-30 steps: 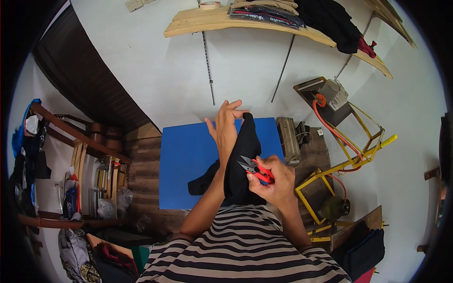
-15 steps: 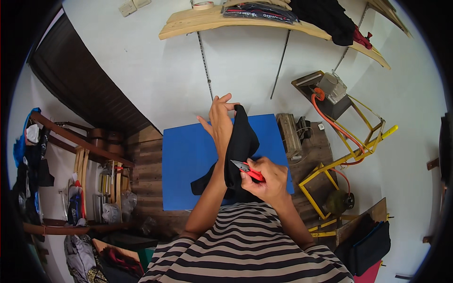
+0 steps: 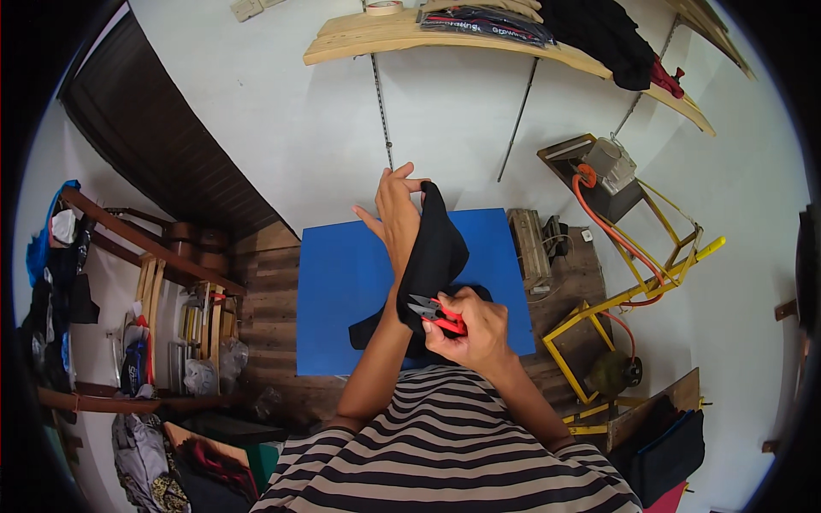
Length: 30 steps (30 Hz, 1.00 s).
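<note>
My left hand point(image 3: 396, 207) is raised above the blue mat point(image 3: 342, 282) and pinches the top of a black cloth point(image 3: 436, 252), which hangs down along my forearm. My right hand point(image 3: 473, 329) grips small red-handled thread snips point(image 3: 436, 313) with their metal tips pointing left, right against the lower part of the cloth. The bottom end of the cloth lies bunched on the mat, partly hidden by my arms.
The mat lies on a dark wooden table point(image 3: 265, 333). A slatted wooden box point(image 3: 532, 248) stands at the mat's right. A yellow metal frame point(image 3: 633, 291) with an orange hose is further right. Wooden shelves point(image 3: 479, 38) hang on the white wall; cluttered racks point(image 3: 145, 291) stand left.
My left hand has lifted the cloth higher and away from me. My right hand with the snips has moved left to the cloth's lower part.
</note>
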Tool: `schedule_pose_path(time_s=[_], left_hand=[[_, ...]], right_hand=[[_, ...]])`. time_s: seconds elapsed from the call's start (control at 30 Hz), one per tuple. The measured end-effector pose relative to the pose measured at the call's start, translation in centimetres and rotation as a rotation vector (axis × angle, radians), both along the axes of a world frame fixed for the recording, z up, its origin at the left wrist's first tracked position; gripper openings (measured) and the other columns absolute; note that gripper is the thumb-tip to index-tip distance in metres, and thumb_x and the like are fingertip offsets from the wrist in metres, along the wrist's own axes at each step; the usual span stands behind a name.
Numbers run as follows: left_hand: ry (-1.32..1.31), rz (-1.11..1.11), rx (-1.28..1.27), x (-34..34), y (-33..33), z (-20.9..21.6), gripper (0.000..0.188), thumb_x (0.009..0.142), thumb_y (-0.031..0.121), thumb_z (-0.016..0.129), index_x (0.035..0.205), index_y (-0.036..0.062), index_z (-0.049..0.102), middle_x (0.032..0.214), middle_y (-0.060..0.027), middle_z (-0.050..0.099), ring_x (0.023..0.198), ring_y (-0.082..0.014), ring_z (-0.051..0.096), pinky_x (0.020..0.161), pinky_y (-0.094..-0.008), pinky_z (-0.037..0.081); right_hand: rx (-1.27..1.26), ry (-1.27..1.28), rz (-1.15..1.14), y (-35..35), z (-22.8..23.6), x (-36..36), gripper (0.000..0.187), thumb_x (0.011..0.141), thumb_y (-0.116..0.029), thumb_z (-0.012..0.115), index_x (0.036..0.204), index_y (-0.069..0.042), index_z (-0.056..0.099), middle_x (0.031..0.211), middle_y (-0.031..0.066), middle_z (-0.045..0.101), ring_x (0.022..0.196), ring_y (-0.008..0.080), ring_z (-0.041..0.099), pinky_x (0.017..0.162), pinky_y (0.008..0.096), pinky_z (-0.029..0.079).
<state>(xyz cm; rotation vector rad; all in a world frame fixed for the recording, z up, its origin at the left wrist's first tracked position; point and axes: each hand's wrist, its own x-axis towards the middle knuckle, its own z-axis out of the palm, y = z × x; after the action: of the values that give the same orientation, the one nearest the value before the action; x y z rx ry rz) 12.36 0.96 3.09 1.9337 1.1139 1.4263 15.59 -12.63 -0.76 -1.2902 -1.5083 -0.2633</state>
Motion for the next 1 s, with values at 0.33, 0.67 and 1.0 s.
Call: schedule_pose_path(time_s=[0.33,0.67,1.0], left_hand=[[0.007,0.059,-0.047,0.2,0.5,-0.2,0.011,0.089,0.022,0.053,0.089,0.0115,0.049,0.125,-0.0051,0.054,0.134,-0.0267,0.035,0.110,-0.0577,-0.007],[-0.078,0.041,-0.023,0.6,0.7,-0.7,0.016,0.091,0.022,0.047,0.099,0.0078,0.048,0.113,-0.0091,0.059,0.124,-0.0264,0.046,0.110,-0.0558,-0.008],[0.259,-0.047,0.006,0.1,1.5,-2.5,0.011,0.091,0.005,0.047,0.101,0.0018,0.046,0.073,-0.0079,0.054,0.073,-0.0223,0.057,0.106,-0.0468,0.029]], right_hand=[[-0.060,0.043,0.088,-0.2,-0.9,-0.8,0.028,0.065,-0.008,0.076,0.086,0.001,0.060,0.070,0.0124,0.060,0.052,0.0219,0.061,0.047,0.0267,0.048],[0.039,0.465,0.211,-0.5,-2.5,-1.3,0.061,0.069,-0.029,0.085,0.107,0.002,0.049,0.062,-0.0027,0.040,0.051,0.0064,0.036,0.048,0.0193,0.032],[-0.193,0.771,0.050,0.6,-4.8,-1.3,0.023,0.082,-0.013,0.071,0.084,0.002,0.053,0.070,0.0029,0.044,0.062,0.0114,0.041,0.055,0.0242,0.036]])
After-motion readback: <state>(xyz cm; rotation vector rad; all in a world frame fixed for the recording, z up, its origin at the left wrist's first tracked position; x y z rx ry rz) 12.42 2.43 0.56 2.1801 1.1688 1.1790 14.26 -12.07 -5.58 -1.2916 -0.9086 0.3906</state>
